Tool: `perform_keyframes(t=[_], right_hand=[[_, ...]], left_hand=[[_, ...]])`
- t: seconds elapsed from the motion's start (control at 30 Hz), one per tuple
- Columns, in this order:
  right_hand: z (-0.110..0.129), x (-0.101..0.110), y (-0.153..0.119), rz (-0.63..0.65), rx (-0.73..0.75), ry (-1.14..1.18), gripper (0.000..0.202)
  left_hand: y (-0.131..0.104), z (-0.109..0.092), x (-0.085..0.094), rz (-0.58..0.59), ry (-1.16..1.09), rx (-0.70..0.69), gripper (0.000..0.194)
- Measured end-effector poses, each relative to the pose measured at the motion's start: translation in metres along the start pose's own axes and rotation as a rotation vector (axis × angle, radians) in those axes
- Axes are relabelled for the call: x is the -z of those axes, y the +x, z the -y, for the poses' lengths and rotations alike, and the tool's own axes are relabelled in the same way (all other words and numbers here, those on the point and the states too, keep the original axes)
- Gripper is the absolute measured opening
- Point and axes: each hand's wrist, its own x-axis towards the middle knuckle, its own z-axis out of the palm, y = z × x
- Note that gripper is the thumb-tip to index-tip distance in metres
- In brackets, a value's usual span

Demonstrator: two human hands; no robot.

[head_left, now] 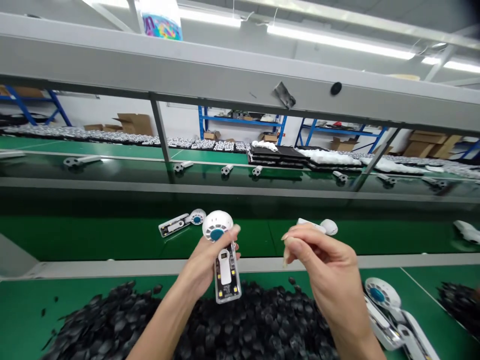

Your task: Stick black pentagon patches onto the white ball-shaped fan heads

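Gripping a white device (225,275) by its upper part, the left hand (202,265) has its thumb laid across the front, just below the round head with its blue centre. The device's clear rectangular body hangs down, showing a dark board with small yellow squares. To its right, the right hand (330,265) is raised and closed in a pinch, apart from the device; whether anything sits between its fingertips cannot be told.

Below and between the hands, a heap of black pieces (243,325) spreads over the green work surface (22,310). Beyond the left hand, slightly to its left, another device (174,225) lies on the green belt (93,240), its board showing. A white unit (329,227) lies just beyond the right hand, partly hidden by it. To the right of that hand, a group of devices (383,294) lies close together, with a second dark heap (457,305) farther right. Above both hands runs a pale beam (187,65) bearing a black disc (336,88).
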Motion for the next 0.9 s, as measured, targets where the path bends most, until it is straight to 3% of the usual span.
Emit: perform_keyframes(t=[0.13, 0.27, 0.33, 0.47, 0.6, 0.7, 0.77, 0.9], right_hand=[[0.006, 0.001, 0.002, -0.026, -0.035, -0.032, 0.012], [0.009, -0.005, -0.007, -0.018, -0.08, -0.013, 0.008], [0.007, -0.007, -0.013, 0.006, -0.044, -0.06, 0.009], [0.001, -0.006, -0.023, 0.006, 0.279, -0.29, 0.019], [0.004, -0.001, -0.026, 0.008, 0.644, -0.527, 0.03], [0.008, -0.001, -0.026, 0.013, 0.741, -0.563, 0.036], [0.007, -0.004, -0.025, 0.011, 0.66, -0.465, 0.035], [0.004, -0.015, -0.023, 0.02, 0.172, -0.205, 0.013]], left_hand=[[0.001, -0.001, 0.001, 0.014, -0.057, 0.04, 0.064], [-0.006, -0.001, -0.004, 0.008, -0.075, -0.046, 0.066], [-0.013, -0.003, -0.005, 0.035, -0.037, -0.159, 0.064], [-0.028, -0.009, -0.007, 0.044, 0.075, -0.401, 0.066], [-0.039, -0.013, -0.011, -0.007, 0.115, -0.4, 0.087], [-0.042, -0.015, -0.012, -0.012, 0.115, -0.337, 0.086], [-0.043, -0.013, -0.012, 0.004, 0.124, -0.317, 0.08], [-0.044, -0.003, -0.015, 0.039, 0.152, -0.326, 0.064]])
